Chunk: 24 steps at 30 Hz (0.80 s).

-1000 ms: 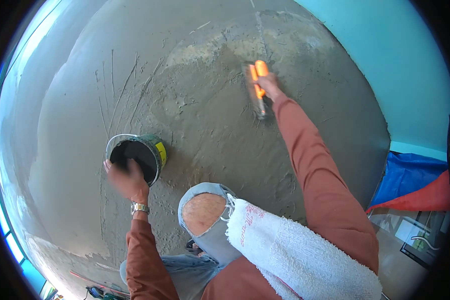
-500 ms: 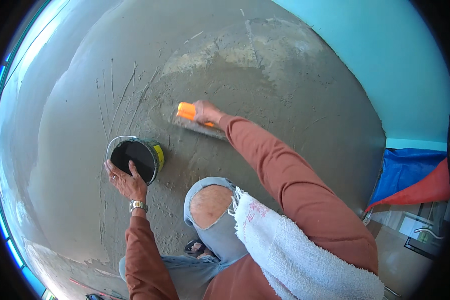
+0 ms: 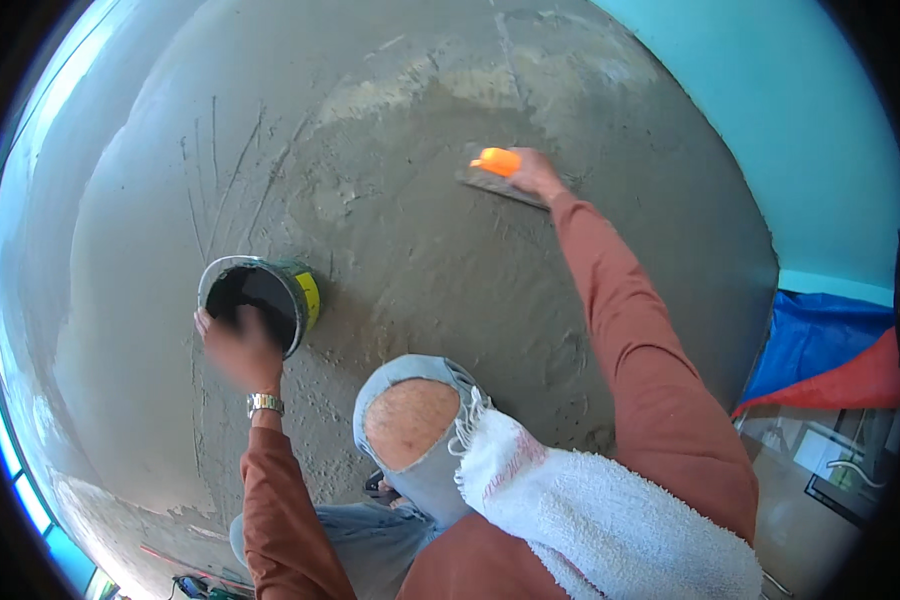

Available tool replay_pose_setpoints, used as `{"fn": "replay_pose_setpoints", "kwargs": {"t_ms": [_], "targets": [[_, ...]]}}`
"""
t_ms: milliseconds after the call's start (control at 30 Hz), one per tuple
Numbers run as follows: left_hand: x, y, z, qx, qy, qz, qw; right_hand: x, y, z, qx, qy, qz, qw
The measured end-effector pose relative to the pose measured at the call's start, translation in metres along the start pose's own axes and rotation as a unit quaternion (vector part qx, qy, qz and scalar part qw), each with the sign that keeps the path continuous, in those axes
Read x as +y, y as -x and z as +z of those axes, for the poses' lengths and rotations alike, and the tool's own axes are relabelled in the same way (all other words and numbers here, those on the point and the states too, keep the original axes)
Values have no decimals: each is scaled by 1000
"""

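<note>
Ahead and to the right, my right hand [image 3: 537,172] is closed around the orange handle [image 3: 497,161] of a plastering trowel. The trowel's flat metal blade [image 3: 510,190] lies against wet grey cement [image 3: 430,240]. At the left, my left hand [image 3: 245,352], blurred by motion, grips the near rim of a dark bucket [image 3: 292,285], fingers outside and thumb over the opening. The bucket has a yellow label and a wire handle; dark grey contents show inside. A metal watch [image 3: 265,404] is on my left wrist.
My bent knee [image 3: 410,425] in torn jeans is close below the work area. A white towel [image 3: 590,500] hangs over my right side. Right are a turquoise wall [image 3: 770,130] and a blue and red sheet [image 3: 820,340]. Rougher, paler cement [image 3: 390,95] lies farther ahead.
My right hand has swept the trowel away from me and to the right across the cement. My left hand and the bucket appear slightly farther left and up in view.
</note>
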State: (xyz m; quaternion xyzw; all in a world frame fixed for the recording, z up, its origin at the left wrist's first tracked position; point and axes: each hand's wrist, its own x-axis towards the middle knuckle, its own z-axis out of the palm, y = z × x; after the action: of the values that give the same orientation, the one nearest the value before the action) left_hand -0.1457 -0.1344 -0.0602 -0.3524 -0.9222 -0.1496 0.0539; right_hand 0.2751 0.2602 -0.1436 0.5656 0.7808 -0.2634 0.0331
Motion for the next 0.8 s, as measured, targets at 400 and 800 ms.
{"fn": "replay_pose_setpoints", "kwargs": {"t_ms": [400,800], "targets": [[-5,-2,-3,-13,-22,-7,1000,-231,77,130,47,-39,-148,987],[-11,0,1,-11,-15,-13,1000,-43,-41,22,204,-30,130,970]]}}
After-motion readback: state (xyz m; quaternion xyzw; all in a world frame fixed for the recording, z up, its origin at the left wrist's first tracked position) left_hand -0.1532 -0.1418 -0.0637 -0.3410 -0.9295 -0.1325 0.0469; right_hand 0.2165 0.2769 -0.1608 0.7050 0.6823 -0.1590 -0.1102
